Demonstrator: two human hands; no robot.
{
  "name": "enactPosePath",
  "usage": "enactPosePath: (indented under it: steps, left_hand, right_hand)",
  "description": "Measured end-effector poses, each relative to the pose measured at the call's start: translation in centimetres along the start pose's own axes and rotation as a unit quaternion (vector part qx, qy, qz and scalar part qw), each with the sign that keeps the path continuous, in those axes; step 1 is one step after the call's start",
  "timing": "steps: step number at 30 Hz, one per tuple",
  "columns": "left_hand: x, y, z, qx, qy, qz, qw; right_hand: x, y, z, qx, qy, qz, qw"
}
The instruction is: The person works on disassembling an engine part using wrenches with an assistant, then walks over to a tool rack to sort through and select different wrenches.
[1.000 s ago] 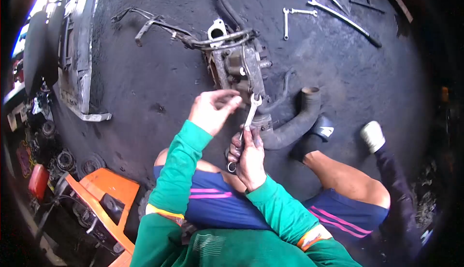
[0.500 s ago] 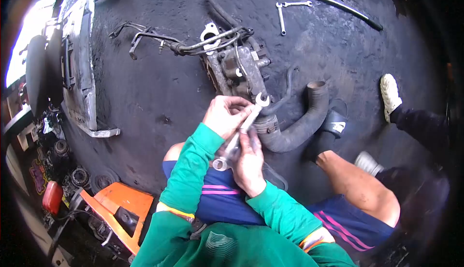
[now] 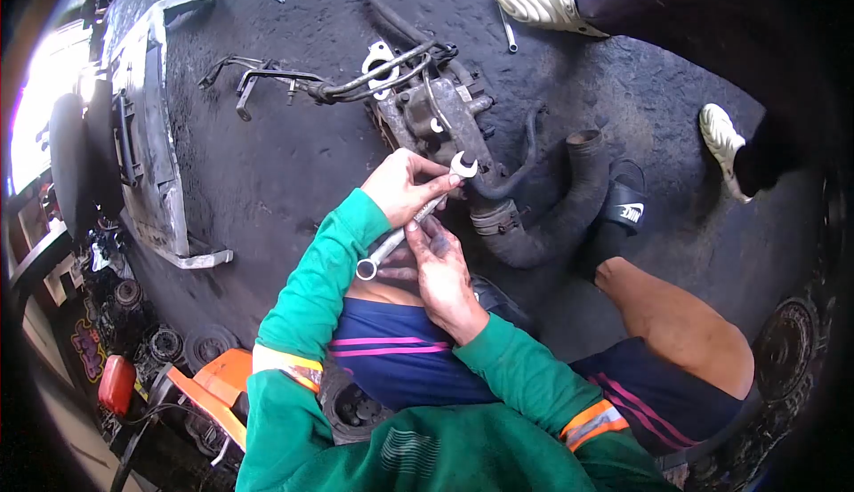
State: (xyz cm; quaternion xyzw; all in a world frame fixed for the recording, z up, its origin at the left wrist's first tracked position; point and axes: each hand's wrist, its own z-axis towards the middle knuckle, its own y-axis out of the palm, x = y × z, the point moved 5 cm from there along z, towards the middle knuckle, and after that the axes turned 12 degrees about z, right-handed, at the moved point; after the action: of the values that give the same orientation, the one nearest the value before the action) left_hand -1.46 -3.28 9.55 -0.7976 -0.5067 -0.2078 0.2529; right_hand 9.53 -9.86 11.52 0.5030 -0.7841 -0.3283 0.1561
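Note:
A combination wrench (image 3: 391,245) lies slantwise across both of my hands, its open jaw up near a metal engine part and its ring end toward my knee. My left hand (image 3: 406,191) pinches the shaft close to the open jaw. Lower down, my right hand (image 3: 445,280) has its thumb against the shaft and its fingers partly behind it. Just beyond the wrench, the dirty metal engine part (image 3: 455,127) rests on the floor with thin pipes (image 3: 369,90) attached. A thick curved rubber hose (image 3: 578,194) with a clamp sits to its right.
Another person's white shoe (image 3: 543,3) is planted by a wrench (image 3: 509,34) on the dark floor; the other shoe (image 3: 722,141) is farther right. A metal frame (image 3: 165,136) lies at left. An orange panel (image 3: 213,390) and a red container (image 3: 116,384) are at lower left.
The other person has stepped in, one shoe now beside the tools at the top. My hands and the wrench have shifted slightly up and left in view.

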Motion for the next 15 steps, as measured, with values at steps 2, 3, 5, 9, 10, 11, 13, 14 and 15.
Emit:
enactPosePath:
  steps: [2, 3, 5, 9, 10, 11, 13, 14, 15]
  left_hand:
    - [-0.3, -0.1, 0.5, -0.014, 0.010, 0.001, 1.000]
    - [-0.5, -0.2, 0.8, -0.015, 0.028, 0.000, 1.000]
    - [-0.4, -0.6, 1.1, -0.026, 0.007, 0.011, 1.000]
    - [-0.3, -1.0, 1.9, 0.013, 0.055, 0.089, 0.994]
    - [0.2, -1.2, 1.8, 0.002, 0.042, 0.102, 0.994]
    - [1.1, -1.3, 1.4, -0.012, 0.028, 0.116, 0.993]
    - [1.1, -1.0, 1.2, -0.029, 0.008, 0.116, 0.993]
    - [0.9, -0.6, 1.0, -0.001, 0.006, 0.107, 0.994]
    - [0.8, -0.4, 0.7, 0.022, 0.002, 0.120, 0.992]
  right_hand:
    - [0.2, -0.3, 0.9, -0.011, 0.006, 0.014, 1.000]
    - [0.5, -0.4, 1.2, -0.015, 0.010, 0.022, 1.000]
    - [1.2, 0.0, 1.7, 0.015, -0.011, 0.045, 0.999]
    - [1.4, 0.1, 1.5, 0.035, -0.041, 0.039, 0.998]
    - [1.3, -0.1, 1.4, 0.038, -0.044, 0.032, 0.998]
    - [1.5, -0.2, 1.2, 0.033, -0.039, 0.035, 0.998]
    - [1.4, -0.2, 0.9, 0.020, -0.033, 0.041, 0.998]
    - [1.2, -0.1, 1.0, 0.011, -0.033, 0.044, 0.998]
    - [1.8, -1.3, 1.9, -0.011, -0.101, -0.040, 0.994]
